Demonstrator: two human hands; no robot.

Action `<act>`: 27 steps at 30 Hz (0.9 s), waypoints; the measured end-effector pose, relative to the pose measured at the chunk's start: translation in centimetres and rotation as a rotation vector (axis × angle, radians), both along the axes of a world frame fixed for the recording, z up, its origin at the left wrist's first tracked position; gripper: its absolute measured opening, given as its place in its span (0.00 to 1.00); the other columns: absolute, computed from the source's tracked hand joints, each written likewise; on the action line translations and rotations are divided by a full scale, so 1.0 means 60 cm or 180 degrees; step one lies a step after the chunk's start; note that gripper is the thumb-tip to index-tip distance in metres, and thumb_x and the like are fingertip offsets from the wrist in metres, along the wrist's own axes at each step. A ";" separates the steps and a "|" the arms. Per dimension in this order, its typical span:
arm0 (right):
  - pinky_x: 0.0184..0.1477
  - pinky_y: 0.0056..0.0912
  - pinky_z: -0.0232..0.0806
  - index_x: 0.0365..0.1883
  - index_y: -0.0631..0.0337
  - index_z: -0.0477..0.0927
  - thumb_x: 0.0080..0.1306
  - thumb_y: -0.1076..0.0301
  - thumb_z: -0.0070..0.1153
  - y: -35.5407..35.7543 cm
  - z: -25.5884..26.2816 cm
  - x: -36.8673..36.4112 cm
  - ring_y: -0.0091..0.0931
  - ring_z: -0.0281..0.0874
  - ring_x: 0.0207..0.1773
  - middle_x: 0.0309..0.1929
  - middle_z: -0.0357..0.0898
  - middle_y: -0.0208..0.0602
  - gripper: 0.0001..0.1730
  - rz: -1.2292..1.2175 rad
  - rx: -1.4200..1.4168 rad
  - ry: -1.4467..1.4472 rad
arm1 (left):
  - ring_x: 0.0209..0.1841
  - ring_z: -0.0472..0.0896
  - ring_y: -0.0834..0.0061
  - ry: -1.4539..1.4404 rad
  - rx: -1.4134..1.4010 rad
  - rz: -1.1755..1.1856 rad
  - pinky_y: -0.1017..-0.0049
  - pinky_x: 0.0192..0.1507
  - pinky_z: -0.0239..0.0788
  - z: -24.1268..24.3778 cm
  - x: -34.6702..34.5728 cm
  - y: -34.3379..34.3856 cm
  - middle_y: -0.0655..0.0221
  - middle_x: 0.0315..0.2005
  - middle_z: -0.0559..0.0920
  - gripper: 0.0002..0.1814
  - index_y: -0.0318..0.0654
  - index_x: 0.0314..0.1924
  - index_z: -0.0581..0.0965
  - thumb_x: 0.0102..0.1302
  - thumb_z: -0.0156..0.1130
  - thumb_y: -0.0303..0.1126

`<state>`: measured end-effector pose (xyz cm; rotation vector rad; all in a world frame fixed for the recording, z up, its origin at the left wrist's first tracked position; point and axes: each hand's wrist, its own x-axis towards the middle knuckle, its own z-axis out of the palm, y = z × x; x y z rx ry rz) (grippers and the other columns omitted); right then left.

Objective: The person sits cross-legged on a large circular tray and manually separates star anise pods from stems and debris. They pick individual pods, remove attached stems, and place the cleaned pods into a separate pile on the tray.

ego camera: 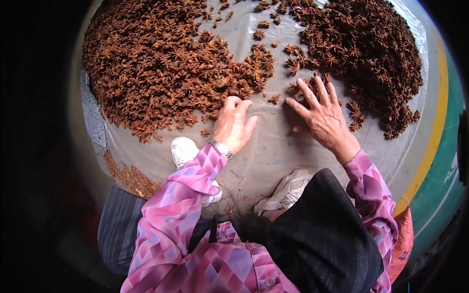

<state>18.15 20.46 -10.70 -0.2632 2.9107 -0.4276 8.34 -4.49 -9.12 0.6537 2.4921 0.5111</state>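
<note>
A broad heap of reddish-brown star anise [154,69] spreads over the left of a greyish plastic sheet [271,154]. At that heap's near edge is my left hand [234,122], with a watch band on the wrist. Its fingers are bent down, and their tips are partly hidden, so a held pod cannot be made out. Farther right lies a darker heap of star anise [366,55]. My right hand [322,113] is spread palm down over a small cluster of pods [309,88] between the heaps, partly covering it. A single star anise [274,99] rests between my hands.
My shoes [289,190] stand on the sheet's near part, among stem bits. Brown debris [132,177] is gathered at left, near a grey textured cloth [92,110]. On the right run a yellow floor line [436,121] and green floor [445,157], with a red woven sack [403,245] beside me.
</note>
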 end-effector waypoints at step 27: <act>0.44 0.41 0.70 0.35 0.59 0.80 0.68 0.67 0.62 0.066 -0.006 0.013 0.38 0.76 0.42 0.35 0.76 0.36 0.06 -0.2178 -0.0672 0.0920 | 0.44 0.80 0.66 -0.0210 0.0283 -0.2934 0.69 0.36 0.79 -0.025 0.171 0.033 0.65 0.48 0.74 0.13 0.43 0.45 0.75 0.60 0.62 0.32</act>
